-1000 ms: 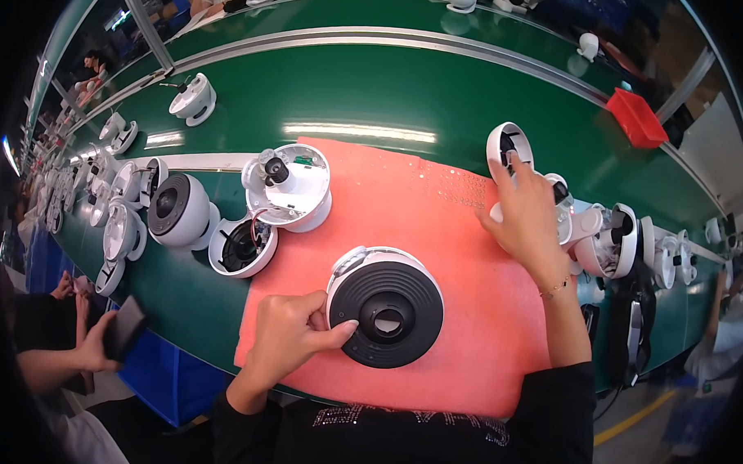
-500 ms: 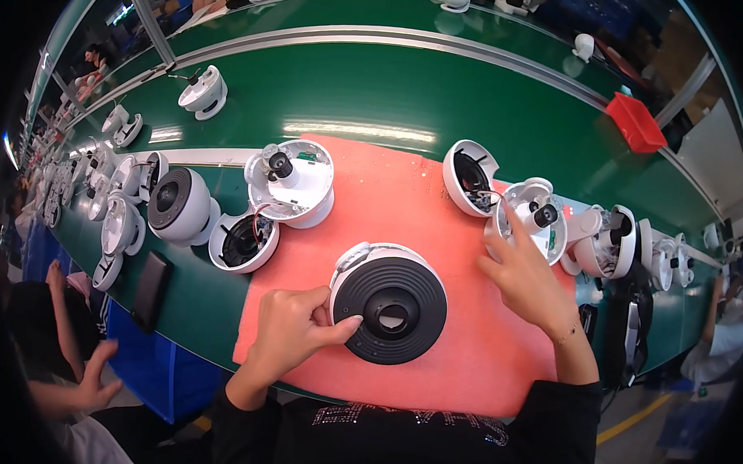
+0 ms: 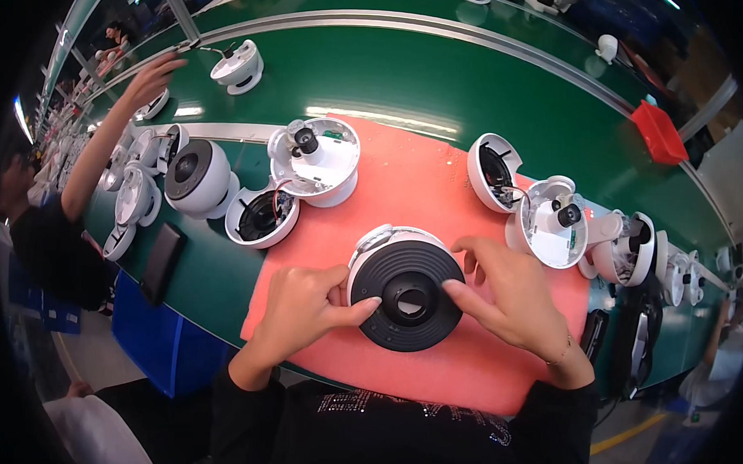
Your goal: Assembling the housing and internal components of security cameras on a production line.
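In front of me on the mat is a round white camera housing (image 3: 379,242) with a black ribbed front (image 3: 421,332) and a hole at its centre. My left hand (image 3: 299,305) is closed on the housing's left edge, thumb pressed on the black front. At the right edge, the thumb of my right hand (image 3: 516,298) touches the black front, while the fingers are curled but apart. Farther left stands an opened white housing (image 3: 341,161) with a lens module and wires to a tilted cover (image 3: 261,217). A similar opened housing (image 3: 551,234) and cover (image 3: 494,172) stand to the right.
A pink mat (image 3: 406,180) covers part of the green table (image 3: 352,76). More white camera units (image 3: 197,177) line the left, near a dark flat case (image 3: 163,261); others (image 3: 624,249) stand right. A red bin (image 3: 660,132) sits far right. A co-worker's arm (image 3: 105,141) reaches in from the left.
My right hand has come back from the opened housing on the right to the black-fronted housing's right edge. My left hand keeps its hold. The view has shifted, and a co-worker's arm has risen.
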Demonstrator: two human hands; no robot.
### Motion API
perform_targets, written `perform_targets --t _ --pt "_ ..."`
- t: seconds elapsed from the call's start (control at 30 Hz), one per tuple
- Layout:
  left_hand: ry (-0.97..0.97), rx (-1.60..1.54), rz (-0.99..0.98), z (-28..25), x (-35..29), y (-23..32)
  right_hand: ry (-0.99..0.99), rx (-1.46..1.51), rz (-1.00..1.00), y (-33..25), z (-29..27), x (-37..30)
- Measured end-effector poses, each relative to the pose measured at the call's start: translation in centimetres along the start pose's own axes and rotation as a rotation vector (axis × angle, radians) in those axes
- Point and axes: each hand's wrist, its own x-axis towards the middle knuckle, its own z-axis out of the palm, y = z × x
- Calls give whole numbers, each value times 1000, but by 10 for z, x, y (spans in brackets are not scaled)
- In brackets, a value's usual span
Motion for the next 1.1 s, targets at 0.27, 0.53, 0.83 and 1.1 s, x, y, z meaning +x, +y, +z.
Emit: perform_targets --t 0.27,0.53,0.83,1.1 --pt "-46 33 -39 -11 11 -1 -124 -31 149 3 10 31" --pt "-11 0 -26 -13 10 -5 -75 8 115 1 9 39" --pt "-117 85 -47 -13 19 -9 -196 -91 144 9 8 48" --pt "-137 130 -67 -12 16 -9 -106 -260 29 8 15 37"
